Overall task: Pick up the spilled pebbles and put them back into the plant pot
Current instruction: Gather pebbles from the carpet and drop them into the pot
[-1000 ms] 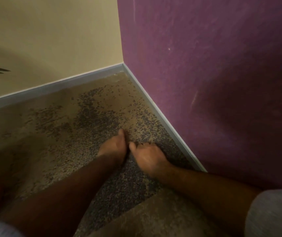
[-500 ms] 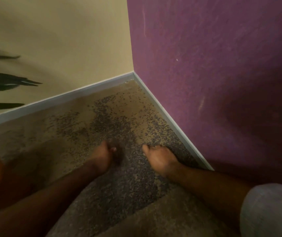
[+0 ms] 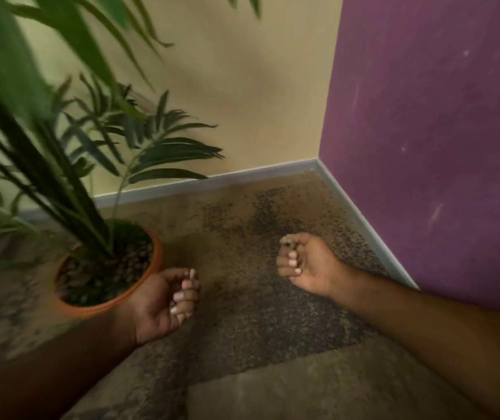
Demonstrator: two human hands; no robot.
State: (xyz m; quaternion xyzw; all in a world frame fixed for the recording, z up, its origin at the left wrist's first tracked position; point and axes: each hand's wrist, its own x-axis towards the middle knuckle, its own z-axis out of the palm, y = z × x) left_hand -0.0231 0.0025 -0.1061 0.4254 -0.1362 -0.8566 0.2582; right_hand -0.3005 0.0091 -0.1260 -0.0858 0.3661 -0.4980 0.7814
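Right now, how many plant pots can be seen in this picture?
1. The orange plant pot stands on the floor at the left, beside the left hand. Others may be outside the view.

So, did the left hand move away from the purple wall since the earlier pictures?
Yes. The left hand has drawn back from the purple wall and corner, and is now beside the plant pot, fingers curled, palm up.

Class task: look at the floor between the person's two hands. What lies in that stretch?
In the head view, only floor strewn with small dark pebbles lies between the left hand and the right hand; no other object sits there.
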